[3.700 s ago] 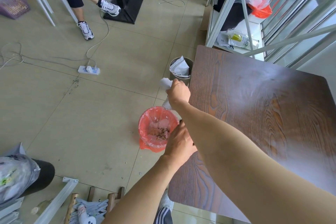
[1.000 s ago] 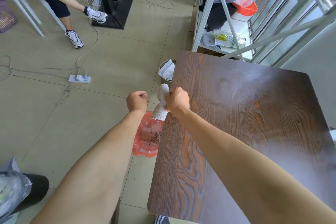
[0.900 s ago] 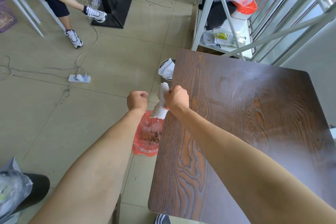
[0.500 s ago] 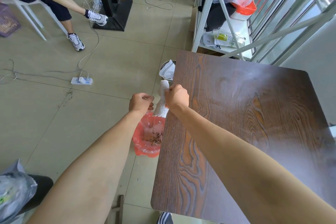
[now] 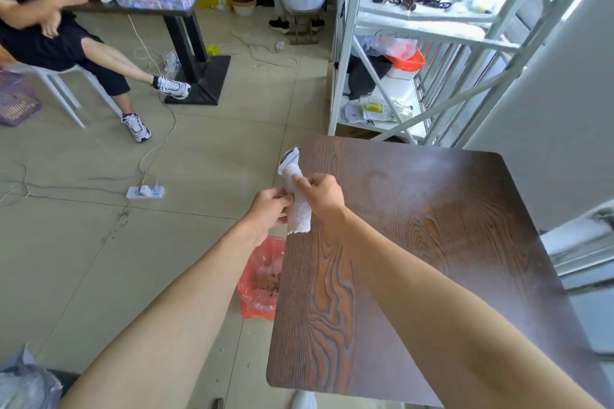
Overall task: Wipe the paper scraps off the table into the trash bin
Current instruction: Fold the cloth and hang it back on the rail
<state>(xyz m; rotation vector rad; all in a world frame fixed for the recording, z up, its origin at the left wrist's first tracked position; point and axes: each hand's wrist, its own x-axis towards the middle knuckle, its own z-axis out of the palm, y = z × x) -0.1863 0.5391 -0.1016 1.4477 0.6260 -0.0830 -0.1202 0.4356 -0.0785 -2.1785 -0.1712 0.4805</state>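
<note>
White, textured cloth (image 5: 298,206) is held upright over the left edge of the tabletop (image 5: 432,242), gripped in its upper part by the right hand (image 5: 320,194), whose fingers are closed around it with the thumb and forefinger pinched on the fabric. The lower end of the cloth hangs free, just beyond the tabletop edge. The left hand (image 5: 269,211) is brought against the cloth from the other side; its fingertips are drawn together and appear to pick at the fabric, although whether anything is held between them cannot be told.

The trash bin (image 5: 260,279), lined with a red bag, stands on the floor directly below the hands and tight against the tabletop edge, partly hidden beneath it. This position is judged to be deliberate: whatever is shaken or picked off the cloth falls straight into the bag. Brownish debris is visible inside the liner.

No paper scraps are visible on the dark wood-grain tabletop, so the wiping is judged to be complete or nearly so, and the step in hand is taken to be the clearing of the cloth over the bin. A few small flecks lie on the floor near the front corner of the tabletop. A second bin (image 5: 288,156) is partly visible at the far left corner.
</note>
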